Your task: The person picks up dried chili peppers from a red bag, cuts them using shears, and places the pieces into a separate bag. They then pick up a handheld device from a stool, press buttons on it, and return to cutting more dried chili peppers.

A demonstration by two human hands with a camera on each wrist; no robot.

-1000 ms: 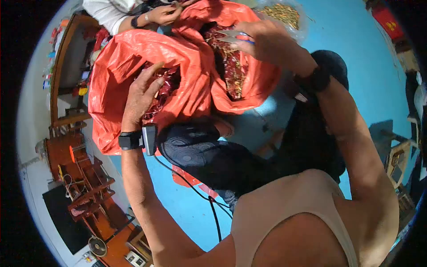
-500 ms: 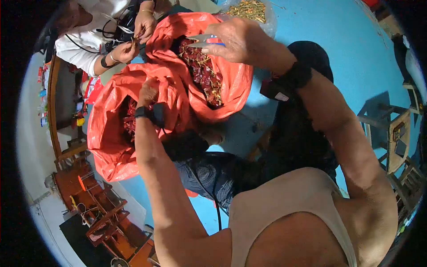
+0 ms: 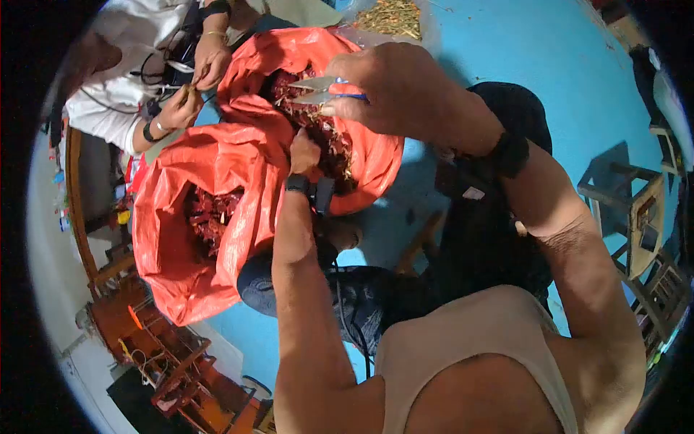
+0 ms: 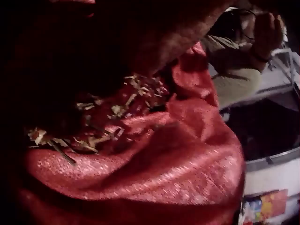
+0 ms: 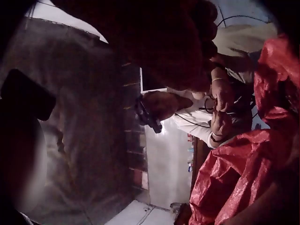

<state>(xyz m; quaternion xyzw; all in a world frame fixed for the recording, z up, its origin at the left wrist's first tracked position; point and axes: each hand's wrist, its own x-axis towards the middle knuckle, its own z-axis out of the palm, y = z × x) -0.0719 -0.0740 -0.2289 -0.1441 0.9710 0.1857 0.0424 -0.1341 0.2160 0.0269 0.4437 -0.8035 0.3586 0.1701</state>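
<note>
In the head view, my right hand [image 3: 405, 87] grips scissors [image 3: 316, 84] with blue handles. Their blades are spread and point left over the farther red sack [image 3: 379, 163]. Dark red dried chilies [image 3: 334, 148] with pale stems and scraps fill that sack. My left hand [image 3: 304, 153] reaches over the sack's near left edge, fingertips at the chilies; I cannot tell whether it pinches one. Shadow darkens the left hand in the left wrist view, above the chilies [image 4: 112, 112]. A second red sack [image 3: 163, 253] with more chilies [image 3: 213, 217] stands to the left.
Across the sacks, another person's hands [image 3: 189, 101] meet around a small thing. A clear plastic bag of stems [image 3: 390, 19] lies at the back on the blue floor [image 3: 499, 43]. A small wooden stool [image 3: 629, 210] stands at right, wooden furniture [image 3: 166, 354] at lower left.
My left hand has moved from the left sack, across its rim, to the farther sack. The scissors stay spread over that sack. The head view has shifted.
</note>
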